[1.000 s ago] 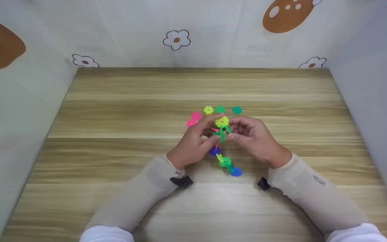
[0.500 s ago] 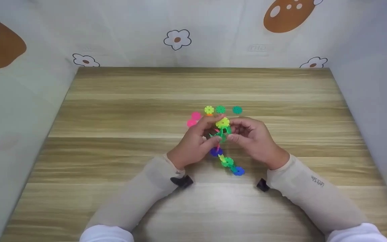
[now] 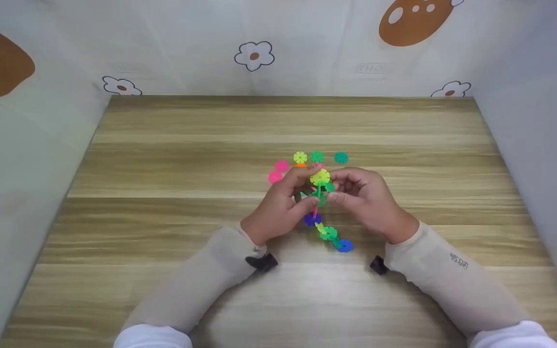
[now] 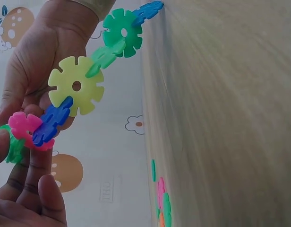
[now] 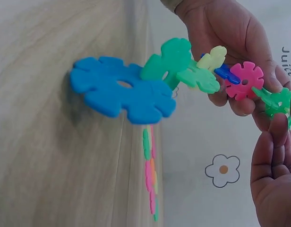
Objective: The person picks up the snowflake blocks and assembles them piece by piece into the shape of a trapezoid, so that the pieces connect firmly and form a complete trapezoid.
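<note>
My left hand [image 3: 278, 205] pinches a chain of interlocked notched plastic discs between thumb and fingers, near its upper end. My right hand [image 3: 368, 203] grips a green disc [image 3: 329, 187] at that same end, its fingertips close to the left ones. A yellow disc [image 3: 320, 177] stands on top between the hands. Below them the chain hangs toward me through a dark blue disc [image 3: 312, 219] and a green disc to a blue disc [image 3: 344, 246]. A pink disc [image 5: 244, 81] joins the chain by the left fingers in the right wrist view. Fingers partly hide the held joints.
Loose discs lie flat on the wooden table [image 3: 162, 232] beyond the hands: a yellow one [image 3: 300, 157], a green one [image 3: 316, 156], a teal one [image 3: 341, 157] and pink ones [image 3: 275, 177]. An orange disc [image 3: 300, 165] is partly covered by the left fingers.
The hanging chain has swung slightly to the right, and the green discs between the fingers have turned a little. Both hands stay almost in place and keep their hold.
</note>
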`<act>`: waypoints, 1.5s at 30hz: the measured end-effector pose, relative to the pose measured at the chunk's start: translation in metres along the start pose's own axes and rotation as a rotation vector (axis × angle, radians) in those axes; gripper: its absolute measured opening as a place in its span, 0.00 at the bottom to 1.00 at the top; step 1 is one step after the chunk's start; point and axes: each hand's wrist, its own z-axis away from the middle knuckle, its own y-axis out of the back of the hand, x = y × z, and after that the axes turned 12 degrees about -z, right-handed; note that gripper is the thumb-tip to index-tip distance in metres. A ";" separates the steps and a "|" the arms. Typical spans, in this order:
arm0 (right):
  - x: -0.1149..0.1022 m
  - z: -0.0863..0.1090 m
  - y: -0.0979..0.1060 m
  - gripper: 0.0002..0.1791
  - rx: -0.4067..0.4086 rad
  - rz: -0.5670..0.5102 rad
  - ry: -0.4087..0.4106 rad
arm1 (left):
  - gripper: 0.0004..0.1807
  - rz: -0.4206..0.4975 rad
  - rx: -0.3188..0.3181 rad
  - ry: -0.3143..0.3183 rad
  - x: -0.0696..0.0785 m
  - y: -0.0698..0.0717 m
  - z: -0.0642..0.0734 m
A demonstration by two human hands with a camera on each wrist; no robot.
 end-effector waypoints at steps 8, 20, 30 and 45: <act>0.007 -0.010 0.019 0.23 0.016 0.055 -0.141 | 0.31 -0.004 0.104 0.055 -0.005 0.001 0.001; 0.031 -0.024 0.062 0.38 -0.101 0.193 -0.499 | 0.33 0.052 0.214 0.112 -0.010 0.001 -0.001; 0.032 -0.026 0.069 0.38 -0.161 0.264 -0.576 | 0.32 0.057 0.180 0.136 -0.006 0.001 -0.001; 0.023 -0.024 0.060 0.26 -0.179 0.555 -0.473 | 0.32 0.125 0.170 0.140 -0.006 0.002 -0.002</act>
